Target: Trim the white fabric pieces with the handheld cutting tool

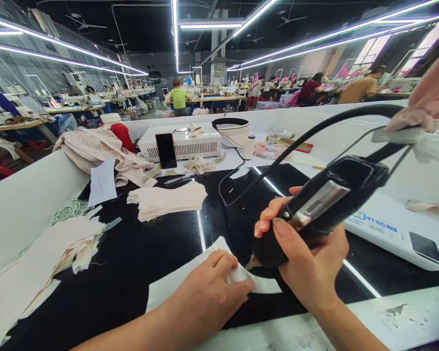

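My right hand [310,263] is closed around a black corded hand-held power tool [314,204], which has a silver plate on its side. Its narrow metal tip [254,263] points down at the right part of a white fabric piece [183,280]. My left hand [214,287] lies on that piece, gripping a raised fold of it between thumb and fingers beside the tip. Whether the tip touches the cloth, I cannot tell. The tool's thick black cable [314,124] arches up to the right, where another person's blurred hand [420,102] is at the cable.
Cream cut fabric pieces [168,199] lie on the black glossy table top [124,273]. A larger fabric stack [40,263] is at left. Behind are a phone [166,151], a white vented box [190,146] and a bottle [249,147]. White walls [32,190] edge the table.
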Available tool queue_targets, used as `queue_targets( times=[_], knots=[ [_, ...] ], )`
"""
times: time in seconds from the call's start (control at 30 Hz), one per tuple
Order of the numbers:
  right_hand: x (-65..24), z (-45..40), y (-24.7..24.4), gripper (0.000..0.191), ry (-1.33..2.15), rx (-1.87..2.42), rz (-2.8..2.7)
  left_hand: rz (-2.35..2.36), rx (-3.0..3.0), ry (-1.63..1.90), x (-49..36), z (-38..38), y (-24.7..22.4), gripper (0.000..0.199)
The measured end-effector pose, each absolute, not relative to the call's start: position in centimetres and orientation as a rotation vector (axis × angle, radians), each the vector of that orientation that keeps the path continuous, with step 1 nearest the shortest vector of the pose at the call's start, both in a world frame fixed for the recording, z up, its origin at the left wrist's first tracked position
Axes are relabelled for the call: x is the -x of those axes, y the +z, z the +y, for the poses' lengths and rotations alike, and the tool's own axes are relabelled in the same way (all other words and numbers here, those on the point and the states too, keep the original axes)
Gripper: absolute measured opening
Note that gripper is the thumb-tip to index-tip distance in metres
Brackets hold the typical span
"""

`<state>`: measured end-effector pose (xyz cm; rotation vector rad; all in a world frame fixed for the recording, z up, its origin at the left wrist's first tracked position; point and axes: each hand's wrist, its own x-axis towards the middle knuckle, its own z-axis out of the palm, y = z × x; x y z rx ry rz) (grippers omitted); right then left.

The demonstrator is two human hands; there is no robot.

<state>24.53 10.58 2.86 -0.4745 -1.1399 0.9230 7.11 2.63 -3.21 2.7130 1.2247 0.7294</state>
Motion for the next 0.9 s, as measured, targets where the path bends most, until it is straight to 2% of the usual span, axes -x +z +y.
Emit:
queue_targets(
  times=[0.27, 0.43, 0.6, 0.8, 0.9],
  knots=[
    [-23.8, 10.9, 2.8, 0.042, 0.945, 0.436, -1.114, 1.23, -2.707, 0.754, -7.1, 2.7, -3.4, 0.018],
    [-23.8, 11.0, 2.5, 0.032, 0.939, 0.455, -1.141, 1.207, -2.684, 0.779, -7.1, 2.7, -3.5, 0.019],
    [-24.1, 11.2, 2.7, 0.031, 0.931, 0.463, -1.136, 1.229, -2.683, 0.744, -7.0, 2.6, -3.5, 0.015],
    [-24.9, 11.0, 3.3, 0.034, 0.844, 0.559, -1.207, 1.246, -2.687, 0.626, -6.4, 3.1, -2.5, 0.027],
    [-25.0, 10.6, 3.9, 0.042, 0.842, 0.671, -1.196, 1.241, -2.672, 0.59, -5.6, 2.9, -2.5, 0.033]
  ],
)
